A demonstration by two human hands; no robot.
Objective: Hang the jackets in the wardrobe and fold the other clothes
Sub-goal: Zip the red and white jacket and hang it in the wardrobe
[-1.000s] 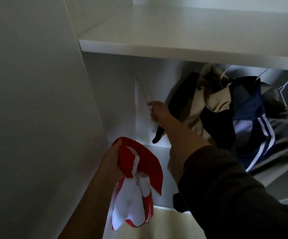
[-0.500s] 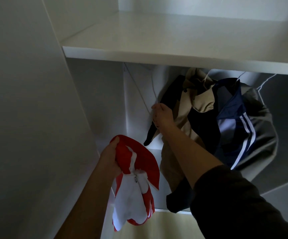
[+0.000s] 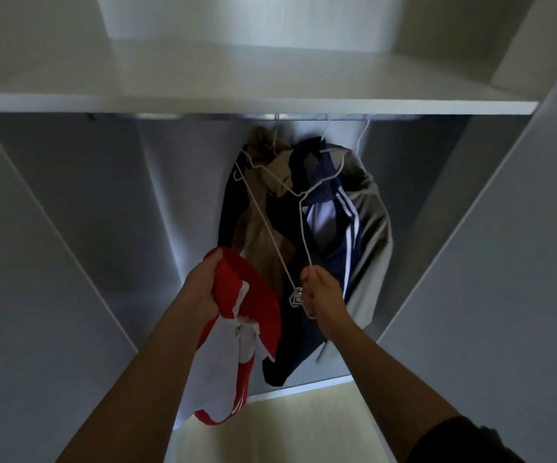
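Note:
A red and white jacket (image 3: 237, 332) hangs bunched from my left hand (image 3: 203, 285), which grips its red collar in front of the open wardrobe. My right hand (image 3: 320, 292) grips the hook end of a white wire hanger (image 3: 270, 208), held off the rail with its triangle pointing up and away. Behind the hanger, a beige and black jacket (image 3: 260, 195), a navy jacket with white stripes (image 3: 333, 208) and a grey one (image 3: 374, 228) hang from the rail (image 3: 270, 116) under the shelf.
The white shelf (image 3: 257, 105) spans the wardrobe above the rail. White side panels (image 3: 53, 228) close in left and right. The left half of the hanging space holds nothing. A pale wooden floor strip (image 3: 303, 412) shows below.
My right hand has drawn the wire hanger off the rail and down toward me. The view has swung to face the wardrobe squarely. The left hand still holds the red jacket.

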